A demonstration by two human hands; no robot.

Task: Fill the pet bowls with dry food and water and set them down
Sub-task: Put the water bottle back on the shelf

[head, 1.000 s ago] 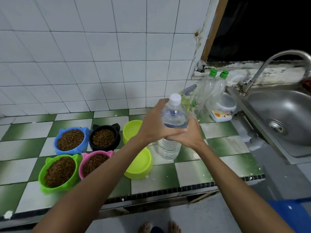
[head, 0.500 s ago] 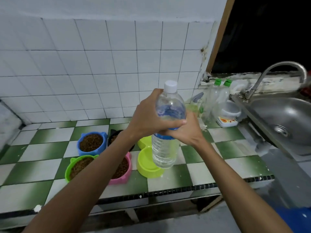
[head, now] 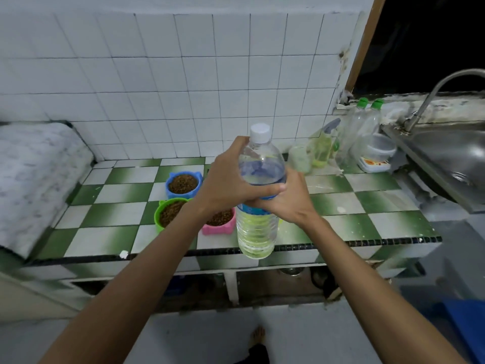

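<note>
A: Where's the bottle [head: 258, 195]?

B: Upright, long axis vertical, held off the counter [head: 367, 203] in front of its edge. Left hand [head: 231, 185] wraps the shoulder, right hand [head: 286, 203] curls round the label band just below. Both gripping.

A: Cap [head: 259, 132]?

B: On, straight above the left fingers; left is nearer. Blue bowl [head: 183, 182], green bowl [head: 169, 214], pink bowl [head: 219, 222] hold kibble, behind and left.

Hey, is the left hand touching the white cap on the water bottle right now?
Apart. In the head view the left hand grips the water bottle at its shoulder, and clear plastic shows between its fingers and the white cap.
</note>
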